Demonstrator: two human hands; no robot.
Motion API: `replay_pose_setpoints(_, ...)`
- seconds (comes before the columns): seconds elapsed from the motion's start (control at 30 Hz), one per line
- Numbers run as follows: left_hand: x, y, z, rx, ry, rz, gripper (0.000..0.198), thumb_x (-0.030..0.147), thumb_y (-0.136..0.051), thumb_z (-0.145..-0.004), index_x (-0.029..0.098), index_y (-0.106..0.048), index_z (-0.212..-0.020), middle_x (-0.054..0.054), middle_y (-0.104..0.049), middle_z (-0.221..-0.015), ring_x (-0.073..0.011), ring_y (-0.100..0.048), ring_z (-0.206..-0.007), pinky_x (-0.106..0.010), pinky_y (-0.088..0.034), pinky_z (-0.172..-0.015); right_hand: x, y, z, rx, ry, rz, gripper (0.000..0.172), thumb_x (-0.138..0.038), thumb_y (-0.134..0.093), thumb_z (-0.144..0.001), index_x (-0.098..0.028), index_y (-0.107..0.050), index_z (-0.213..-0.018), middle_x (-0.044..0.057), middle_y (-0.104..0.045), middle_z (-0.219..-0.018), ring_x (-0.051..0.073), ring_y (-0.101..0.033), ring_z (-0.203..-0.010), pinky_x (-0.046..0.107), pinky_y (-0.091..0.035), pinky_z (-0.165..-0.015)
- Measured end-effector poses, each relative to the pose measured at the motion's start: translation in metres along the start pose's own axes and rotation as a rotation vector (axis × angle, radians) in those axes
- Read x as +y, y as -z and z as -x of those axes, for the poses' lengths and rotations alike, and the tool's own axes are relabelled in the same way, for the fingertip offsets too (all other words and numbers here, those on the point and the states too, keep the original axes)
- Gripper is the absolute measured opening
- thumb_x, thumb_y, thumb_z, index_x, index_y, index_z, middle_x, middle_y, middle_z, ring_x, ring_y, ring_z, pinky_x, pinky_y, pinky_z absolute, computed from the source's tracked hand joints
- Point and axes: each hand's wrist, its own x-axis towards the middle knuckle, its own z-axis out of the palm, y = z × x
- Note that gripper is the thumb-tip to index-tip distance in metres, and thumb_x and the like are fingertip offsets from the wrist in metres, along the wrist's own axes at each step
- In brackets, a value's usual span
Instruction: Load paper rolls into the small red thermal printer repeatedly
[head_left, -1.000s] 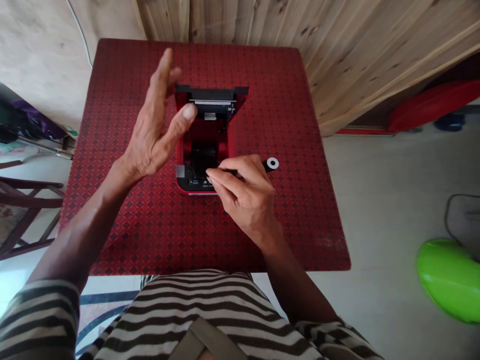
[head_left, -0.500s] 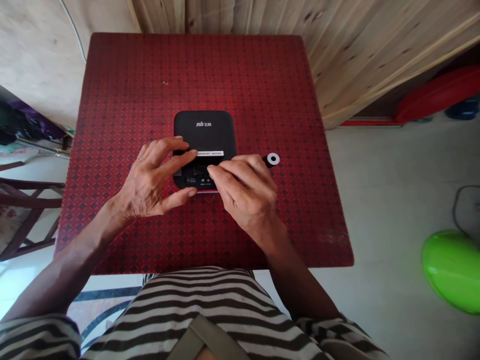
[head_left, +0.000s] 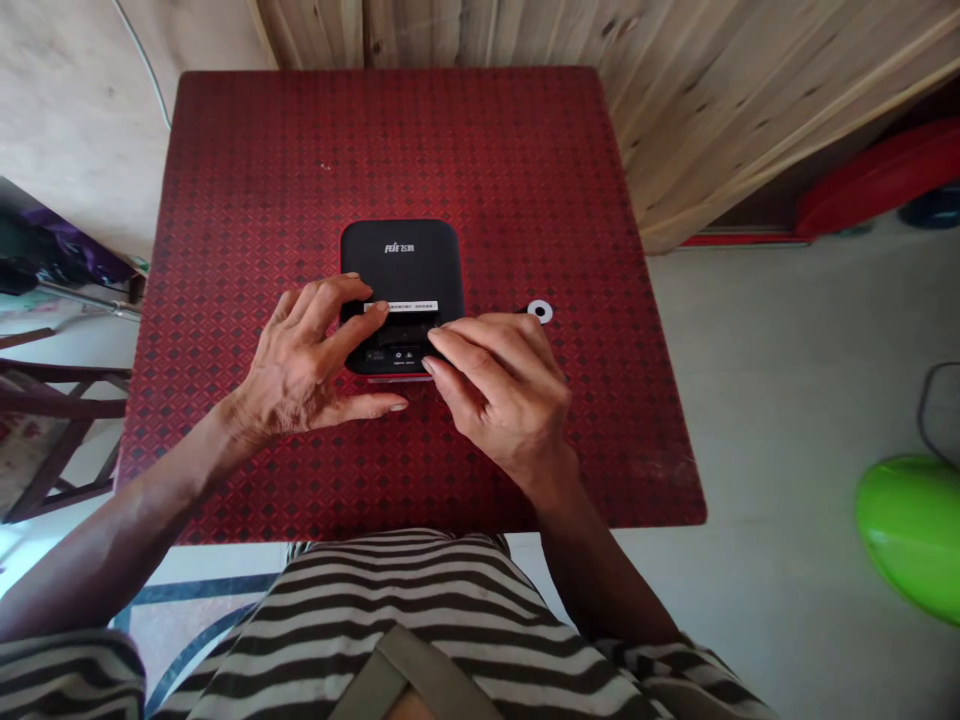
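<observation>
A flat black device (head_left: pixel 401 275) with rounded corners, a red edge and white lettering lies on the red table (head_left: pixel 285 480). Across it runs a white label strip (head_left: pixel 412 307), above a dark slot-like part and small icons. My left hand (head_left: pixel 300 350) is spread over the device's left side, index and middle fingertips on its top, thumb pointing right below its near edge. At the near right part my right hand (head_left: pixel 510 390) has its fingers curled, thumb and index fingertips close together by the dark slot. Whatever they pinch there is too hidden to make out.
Just beyond my right hand lies a small roll (head_left: pixel 540 312) with a white ring-shaped end. Wooden boards (head_left: pixel 480 30) stand along the far side. A green plastic item (head_left: pixel 911 535) is on the floor to the right, and a dark wooden chair (head_left: pixel 64 420) to the left.
My right thumb has come out from under the index finger and now shows below it. My left thumb has shifted slightly right, off the near edge. The view has moved a little.
</observation>
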Motion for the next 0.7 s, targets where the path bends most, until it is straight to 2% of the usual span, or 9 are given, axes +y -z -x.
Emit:
replay_pose_setpoints(0.1, 0.004, 0.006, -0.001, 0.037, -0.005, 0.063, 0.075, 0.076, -0.068, -0.094, 0.028, -0.057, -0.15, -0.015, -0.063, -0.145, -0.0373, -0.066, -0.133, -0.061, -0.061, -0.104, -0.001, 0.01, 0.006, 0.098, -0.065, -0.002, 0.037, -0.016, -0.072, -0.1, -0.031, -0.072, -0.133, 0.007, -0.082, -0.117, 0.027, -0.077, -0.105, 0.048, -0.063, -0.095)
replay_pose_setpoints(0.23, 0.011, 0.018, 0.006, 0.209, 0.072, 0.109, 0.077, 0.073, -0.078, -0.09, 0.029, -0.059, -0.151, -0.014, -0.064, -0.143, -0.0352, -0.065, -0.133, -0.057, -0.059, -0.11, -0.001, 0.016, 0.024, 0.18, -0.155, -0.015, 0.03, -0.014, -0.068, -0.102, -0.03, -0.075, -0.126, 0.005, -0.08, -0.104, 0.022, -0.077, -0.091, 0.04, -0.065, -0.082)
replay_pose_setpoints(0.33, 0.016, 0.017, 0.019, 0.26, 0.161, 0.076, 0.07, 0.068, -0.082, -0.089, 0.03, -0.062, -0.144, -0.011, -0.07, -0.131, -0.0306, -0.07, -0.121, -0.051, -0.061, -0.105, -0.001, 0.007, 0.045, 0.138, -0.29, -0.091, 0.025, -0.02, -0.065, -0.104, -0.028, -0.072, -0.126, 0.005, -0.077, -0.103, 0.019, -0.075, -0.084, 0.035, -0.066, -0.074)
replay_pose_setpoints(0.4, 0.017, 0.009, 0.028, 0.237, 0.199, 0.067, 0.064, 0.064, -0.082, -0.09, 0.031, -0.063, -0.142, -0.01, -0.071, -0.129, -0.0292, -0.072, -0.118, -0.048, -0.062, -0.101, -0.001, -0.005, 0.057, 0.079, -0.39, -0.166, 0.034, -0.031, -0.069, -0.104, -0.026, -0.065, -0.137, 0.008, -0.075, -0.114, 0.02, -0.076, -0.092, 0.035, -0.068, -0.074)
replay_pose_setpoints(0.47, 0.018, -0.001, 0.034, 0.224, 0.203, 0.066, 0.061, 0.059, -0.084, -0.091, 0.031, -0.064, -0.141, -0.01, -0.071, -0.131, -0.0288, -0.072, -0.117, -0.047, -0.062, -0.101, 0.0, -0.017, 0.065, 0.036, -0.447, -0.225, 0.054, -0.043, -0.074, -0.102, -0.025, -0.056, -0.149, 0.014, -0.072, -0.13, 0.024, -0.076, -0.106, 0.039, -0.07, -0.078)
replay_pose_setpoints(0.53, 0.019, -0.009, 0.037, 0.23, 0.203, 0.062, 0.057, 0.054, -0.084, -0.093, 0.03, -0.064, -0.141, -0.01, -0.071, -0.133, -0.0281, -0.073, -0.118, -0.046, -0.062, -0.102, 0.001, -0.028, 0.067, -0.002, -0.46, -0.255, 0.067, -0.051, -0.075, -0.1, -0.025, -0.05, -0.156, 0.018, -0.067, -0.142, 0.028, -0.074, -0.118, 0.045, -0.071, -0.087)
replay_pose_setpoints(0.7, 0.019, -0.016, 0.037, 0.258, 0.187, 0.071, 0.056, 0.047, -0.082, -0.096, 0.03, -0.06, -0.145, -0.01, -0.069, -0.139, -0.0263, -0.073, -0.124, -0.043, -0.064, -0.106, 0.004, -0.043, 0.06, -0.042, -0.382, -0.233, 0.064, -0.053, -0.072, -0.102, -0.026, -0.049, -0.156, 0.018, -0.066, -0.15, 0.031, -0.067, -0.137, 0.056, -0.063, -0.109)
